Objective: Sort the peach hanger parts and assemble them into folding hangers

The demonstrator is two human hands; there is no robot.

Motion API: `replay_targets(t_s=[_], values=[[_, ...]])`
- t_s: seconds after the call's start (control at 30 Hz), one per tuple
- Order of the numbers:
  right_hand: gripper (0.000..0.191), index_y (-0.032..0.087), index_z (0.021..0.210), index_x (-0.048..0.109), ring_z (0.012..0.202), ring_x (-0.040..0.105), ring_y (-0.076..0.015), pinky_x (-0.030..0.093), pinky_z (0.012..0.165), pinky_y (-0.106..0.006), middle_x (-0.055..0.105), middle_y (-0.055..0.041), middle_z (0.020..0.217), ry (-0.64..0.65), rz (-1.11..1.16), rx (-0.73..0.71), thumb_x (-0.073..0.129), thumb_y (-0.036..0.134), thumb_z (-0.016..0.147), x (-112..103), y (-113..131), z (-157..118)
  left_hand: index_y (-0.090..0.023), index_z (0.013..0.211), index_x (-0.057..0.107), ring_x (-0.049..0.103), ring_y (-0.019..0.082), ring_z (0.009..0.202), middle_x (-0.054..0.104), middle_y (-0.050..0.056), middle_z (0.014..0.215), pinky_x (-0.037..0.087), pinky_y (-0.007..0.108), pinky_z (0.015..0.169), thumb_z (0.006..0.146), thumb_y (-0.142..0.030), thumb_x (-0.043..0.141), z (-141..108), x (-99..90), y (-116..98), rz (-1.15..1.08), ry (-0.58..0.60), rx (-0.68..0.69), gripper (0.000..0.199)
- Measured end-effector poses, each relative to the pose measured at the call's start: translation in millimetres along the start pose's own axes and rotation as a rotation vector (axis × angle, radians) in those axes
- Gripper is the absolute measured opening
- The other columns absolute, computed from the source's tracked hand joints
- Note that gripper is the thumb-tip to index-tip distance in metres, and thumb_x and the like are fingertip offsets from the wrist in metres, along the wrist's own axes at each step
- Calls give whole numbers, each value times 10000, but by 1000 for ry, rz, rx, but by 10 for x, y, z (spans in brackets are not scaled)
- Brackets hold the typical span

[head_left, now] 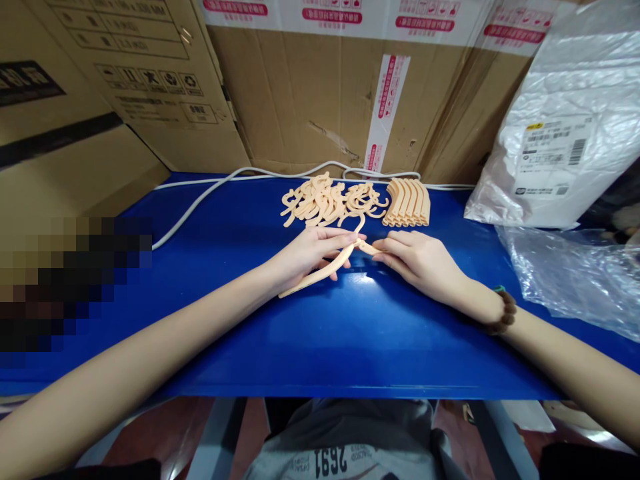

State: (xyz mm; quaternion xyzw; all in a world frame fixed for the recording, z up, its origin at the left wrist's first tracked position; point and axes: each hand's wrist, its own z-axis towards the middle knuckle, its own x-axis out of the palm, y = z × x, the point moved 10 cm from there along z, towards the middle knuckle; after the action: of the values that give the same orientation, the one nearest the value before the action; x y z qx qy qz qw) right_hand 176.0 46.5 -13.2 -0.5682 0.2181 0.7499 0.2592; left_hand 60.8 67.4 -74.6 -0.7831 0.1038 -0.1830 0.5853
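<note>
A cream-coloured hanger-like piece (320, 275) with a curved hook at its top is held above the blue table. My left hand (320, 250) is closed round its long left arm, near the joint below the hook. The fingers of my right hand (413, 257) pinch the shorter-looking right part, whose end they hide. Beyond my hands lies a loose pile of cream curved pieces (320, 202), with hook-shaped pieces (364, 199) beside it. Right of them, long curved pieces (407, 202) are stacked in neat rows.
Cardboard boxes (320, 100) stand along the back and left. A white cable (200, 198) runs behind the piles. At the right are a white plastic parcel (545, 147) and clear plastic wrap (575, 280). The blue table's (350, 360) front edge is near my body.
</note>
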Motion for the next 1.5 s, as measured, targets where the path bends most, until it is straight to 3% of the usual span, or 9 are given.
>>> replay_targets(t_s=[0.1, 0.3, 0.43, 0.63, 1.03, 1.2, 1.5], values=[[372, 164, 1090, 666, 774, 598, -185, 389, 684, -291, 677, -75, 900, -32, -56, -19, 380, 396, 1035, -48, 27, -4, -204, 1091, 739, 550, 74, 531, 623, -6, 645, 457, 141, 418, 877, -349, 670, -14, 37, -6, 24, 33, -12, 268], [357, 162, 1088, 665, 782, 601, -173, 390, 658, -272, 680, -74, 909, -36, 2, -36, 389, 383, 1035, -87, 55, -18, -204, 1032, 735, 639, 120, 651, 680, 21, 744, 502, 163, 447, 843, -340, 700, -11, 35, -23, 46, 79, -4, 236], [391, 158, 1112, 675, 775, 604, -165, 403, 656, -262, 675, -76, 914, -1, 67, -55, 370, 391, 1040, -72, 80, -21, -179, 973, 725, 677, 163, 757, 718, 57, 844, 542, 189, 473, 815, -322, 720, -21, 10, -45, 92, 54, -2, 213], [448, 166, 1148, 694, 761, 602, -156, 397, 653, -251, 657, -62, 852, 38, 129, -77, 336, 414, 1047, -71, 98, -26, -163, 970, 718, 670, 157, 724, 735, 72, 893, 552, 208, 468, 820, -303, 705, -41, -5, -73, 126, 6, -3, 206], [464, 173, 1158, 702, 753, 583, -162, 365, 655, -282, 651, -61, 839, 26, -3, -101, 334, 432, 1044, -65, 98, -27, -196, 1124, 736, 671, 145, 794, 746, 90, 929, 524, 175, 530, 850, -347, 698, -47, -8, -11, 107, 94, -61, 315], [416, 187, 1111, 697, 771, 568, -176, 339, 750, -323, 680, -58, 875, -7, -39, -111, 354, 412, 1042, -82, 107, -12, -187, 1111, 743, 683, 139, 789, 748, 113, 1018, 509, 178, 549, 863, -325, 685, -27, -17, -1, 109, 89, -88, 290], [424, 171, 989, 665, 804, 528, -210, 307, 826, -356, 681, -71, 831, -39, -128, -104, 315, 402, 1046, -60, 111, 9, -197, 1153, 731, 666, 109, 649, 757, 79, 798, 501, 176, 563, 874, -341, 691, -39, 21, 56, 89, 155, -110, 316]])
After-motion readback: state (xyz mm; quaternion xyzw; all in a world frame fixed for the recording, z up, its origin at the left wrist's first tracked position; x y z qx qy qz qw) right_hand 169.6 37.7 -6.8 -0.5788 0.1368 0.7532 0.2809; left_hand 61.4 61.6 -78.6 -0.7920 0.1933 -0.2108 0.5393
